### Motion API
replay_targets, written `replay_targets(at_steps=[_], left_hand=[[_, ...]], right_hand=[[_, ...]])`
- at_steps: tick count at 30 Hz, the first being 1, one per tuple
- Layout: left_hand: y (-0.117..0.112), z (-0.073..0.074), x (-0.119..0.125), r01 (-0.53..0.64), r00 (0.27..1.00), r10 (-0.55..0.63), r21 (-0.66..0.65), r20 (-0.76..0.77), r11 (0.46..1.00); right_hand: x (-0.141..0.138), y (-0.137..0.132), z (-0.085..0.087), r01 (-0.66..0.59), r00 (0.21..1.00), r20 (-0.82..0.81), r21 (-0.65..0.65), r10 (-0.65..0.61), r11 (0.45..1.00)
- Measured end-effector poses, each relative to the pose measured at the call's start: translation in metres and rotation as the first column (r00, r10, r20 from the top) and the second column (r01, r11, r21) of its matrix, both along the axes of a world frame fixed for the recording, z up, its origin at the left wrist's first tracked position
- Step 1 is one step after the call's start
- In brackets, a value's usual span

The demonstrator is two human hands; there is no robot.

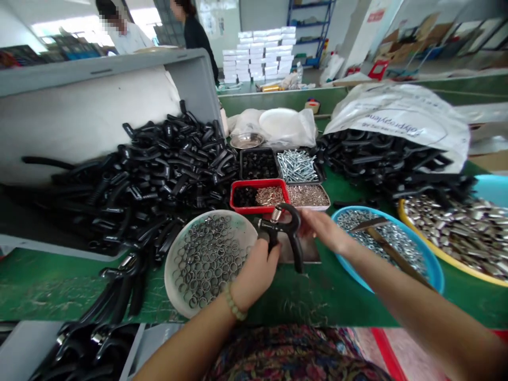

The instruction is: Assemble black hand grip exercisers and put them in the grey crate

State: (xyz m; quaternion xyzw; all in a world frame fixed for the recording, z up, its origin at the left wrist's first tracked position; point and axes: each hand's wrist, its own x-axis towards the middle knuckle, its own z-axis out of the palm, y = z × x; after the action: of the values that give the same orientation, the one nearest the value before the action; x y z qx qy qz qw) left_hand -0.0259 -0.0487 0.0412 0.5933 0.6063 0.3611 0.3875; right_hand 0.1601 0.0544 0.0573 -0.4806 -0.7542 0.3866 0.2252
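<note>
Hands: left [254, 278], right [323, 230], on one black strengthener [281, 230]

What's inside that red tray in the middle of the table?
The red tray holds small black pieces on the left and coppery metal pieces on the right; they hide its bottom.

Left forearm [190, 338] and right forearm [416, 312] angled inward; left hand [256, 272] curled closed; right hand [323, 230] extended, fingers [307, 218] outstretched.
</note>
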Motion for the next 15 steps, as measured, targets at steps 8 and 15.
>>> replay_targets(at_steps=[8,15], left_hand=[[-0.038,0.026,-0.085,-0.189,0.943,0.185,0.013,-0.278,0.982],[-0.127,0.019,-0.228,-0.691,0.722,0.691,0.011,-0.036,0.723]], right_hand=[[0.025,0.206,-0.018,-0.235,0.643,0.761,0.304,-0.087,0.923],[0.027,0.234,-0.054,-0.307,0.631,0.768,0.378,-0.110,0.874]])
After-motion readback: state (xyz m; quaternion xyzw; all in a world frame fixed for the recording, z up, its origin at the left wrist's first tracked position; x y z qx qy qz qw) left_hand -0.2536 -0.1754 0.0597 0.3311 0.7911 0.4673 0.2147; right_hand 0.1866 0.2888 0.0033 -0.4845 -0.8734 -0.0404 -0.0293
